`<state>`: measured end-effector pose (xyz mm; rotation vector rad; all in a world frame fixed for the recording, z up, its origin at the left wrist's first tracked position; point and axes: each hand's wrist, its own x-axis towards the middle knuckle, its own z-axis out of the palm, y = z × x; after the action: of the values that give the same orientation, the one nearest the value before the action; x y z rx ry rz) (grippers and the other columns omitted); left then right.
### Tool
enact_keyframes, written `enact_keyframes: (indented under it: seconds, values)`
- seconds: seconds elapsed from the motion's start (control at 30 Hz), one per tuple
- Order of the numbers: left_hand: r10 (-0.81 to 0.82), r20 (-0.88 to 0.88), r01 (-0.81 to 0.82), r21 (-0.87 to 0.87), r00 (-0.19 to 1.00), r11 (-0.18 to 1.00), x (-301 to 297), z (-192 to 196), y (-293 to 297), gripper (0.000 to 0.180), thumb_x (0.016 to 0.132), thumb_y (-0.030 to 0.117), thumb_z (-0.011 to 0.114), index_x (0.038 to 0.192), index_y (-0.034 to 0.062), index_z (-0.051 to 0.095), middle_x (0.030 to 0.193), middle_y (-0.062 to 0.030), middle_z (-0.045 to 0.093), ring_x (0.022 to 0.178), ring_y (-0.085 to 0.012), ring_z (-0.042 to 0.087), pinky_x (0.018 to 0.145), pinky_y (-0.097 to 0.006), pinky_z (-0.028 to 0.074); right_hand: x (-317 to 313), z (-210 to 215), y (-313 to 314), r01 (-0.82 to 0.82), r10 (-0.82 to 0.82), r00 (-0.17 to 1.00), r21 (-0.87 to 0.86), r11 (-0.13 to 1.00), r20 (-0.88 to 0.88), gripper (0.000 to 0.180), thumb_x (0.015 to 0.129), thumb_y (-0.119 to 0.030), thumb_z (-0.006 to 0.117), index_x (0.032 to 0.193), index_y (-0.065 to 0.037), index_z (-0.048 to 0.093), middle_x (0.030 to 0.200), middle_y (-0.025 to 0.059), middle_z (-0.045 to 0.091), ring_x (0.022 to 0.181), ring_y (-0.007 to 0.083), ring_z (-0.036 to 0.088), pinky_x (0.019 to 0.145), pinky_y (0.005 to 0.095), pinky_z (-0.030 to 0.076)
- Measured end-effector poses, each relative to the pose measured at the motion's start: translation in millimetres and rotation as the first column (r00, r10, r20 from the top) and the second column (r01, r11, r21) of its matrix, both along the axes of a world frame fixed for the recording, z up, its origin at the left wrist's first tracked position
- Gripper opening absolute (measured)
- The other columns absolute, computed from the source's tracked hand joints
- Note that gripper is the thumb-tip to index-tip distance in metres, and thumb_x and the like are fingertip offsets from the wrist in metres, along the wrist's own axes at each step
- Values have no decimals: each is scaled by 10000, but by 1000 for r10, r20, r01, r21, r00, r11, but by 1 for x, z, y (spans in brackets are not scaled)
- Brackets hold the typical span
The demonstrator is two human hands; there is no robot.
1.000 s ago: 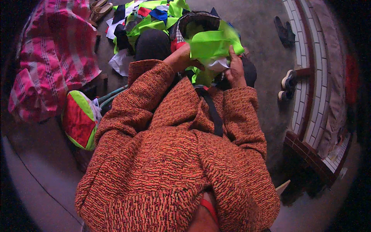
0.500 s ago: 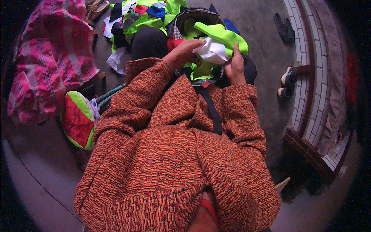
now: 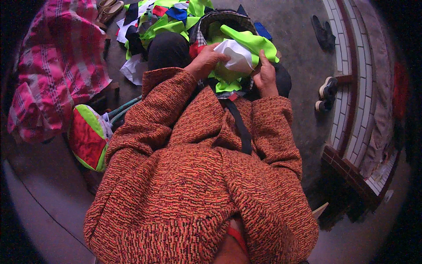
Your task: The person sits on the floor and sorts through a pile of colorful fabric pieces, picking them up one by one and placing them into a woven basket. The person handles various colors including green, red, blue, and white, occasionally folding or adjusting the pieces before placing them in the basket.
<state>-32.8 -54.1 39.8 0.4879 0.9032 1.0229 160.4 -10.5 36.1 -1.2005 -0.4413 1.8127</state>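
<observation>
A white piece of fabric is stretched between my two hands above my lap, with a greyish rounded area on its face. My left hand pinches its left edge between thumb and fingers. At the other side, my right hand grips the edge where the white fabric meets a neon yellow-green cloth; whether the two are joined I cannot tell. More yellow-green fabric hangs below, between my knees. Behind the cloth stands a checked fabric-lined container, partly hidden.
A heap of yellow-green, white, blue and black scraps lies beyond my left knee. Pink plaid cloth drapes at far left, above a red and yellow-green stuffed piece. Shoes and dark slippers sit right, beside a tiled ledge.
The white fabric has been drawn left and spread flatter, bringing its greyish area into view. My left hand has shifted slightly left, and the yellow-green cloth has moved with the white.
</observation>
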Motion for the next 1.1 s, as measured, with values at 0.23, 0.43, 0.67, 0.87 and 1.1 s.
enact_keyframes:
  seconds: [0.23, 0.43, 0.67, 0.87, 1.1]
  values:
    - [86, 52, -84, -45, 995, 995, 3, 0, 1, 430, 731, 2, 566, 1154, 15, 488, 1023, -71, 579, 901, -183, 556, 819, -284, 432, -4, 5, 0, -158, 164, 971, 51, 986, -171, 344, 843, -203, 577, 1128, -35, 481, 1071, 92, 557, 961, 213, 553, 830, 376, 455]
    - [30, 93, -29, -11, 995, 1000, 2, 13, 4, 415, 745, 51, 584, 1150, 26, 497, 1046, -74, 571, 934, -171, 547, 827, -270, 427, -11, 19, -7, -386, 376, 921, 111, 916, 106, 438, 795, -129, 630, 1180, -42, 442, 1105, 80, 541, 987, 192, 533, 862, 331, 428]
    - [-61, 54, 53, 141, 997, 989, 1, -14, 6, 436, 768, 164, 620, 1161, 23, 494, 1058, -84, 564, 955, -167, 539, 787, -275, 451, -6, 0, -1, -253, 250, 967, 71, 965, 38, 308, 879, -140, 482, 1166, -28, 484, 1108, 96, 555, 987, 219, 546, 870, 360, 435]
    - [-26, 46, 28, -39, 999, 999, 2, 1, 5, 401, 761, 60, 591, 1148, 16, 496, 1026, -85, 575, 901, -174, 570, 778, -310, 482, -3, 3, 1, -66, 66, 998, -8, 998, 1, 322, 919, -182, 381, 1194, -33, 457, 1160, 103, 527, 1034, 243, 523, 904, 391, 414]
    - [133, -98, -128, 55, 986, 990, -1, -3, 7, 424, 747, -18, 539, 1164, 48, 506, 1032, -60, 573, 872, -147, 570, 733, -249, 483, -2, 2, 5, 94, -105, 993, 158, 983, 61, 315, 877, -135, 381, 1173, -51, 450, 1111, 111, 542, 982, 261, 555, 847, 400, 462]
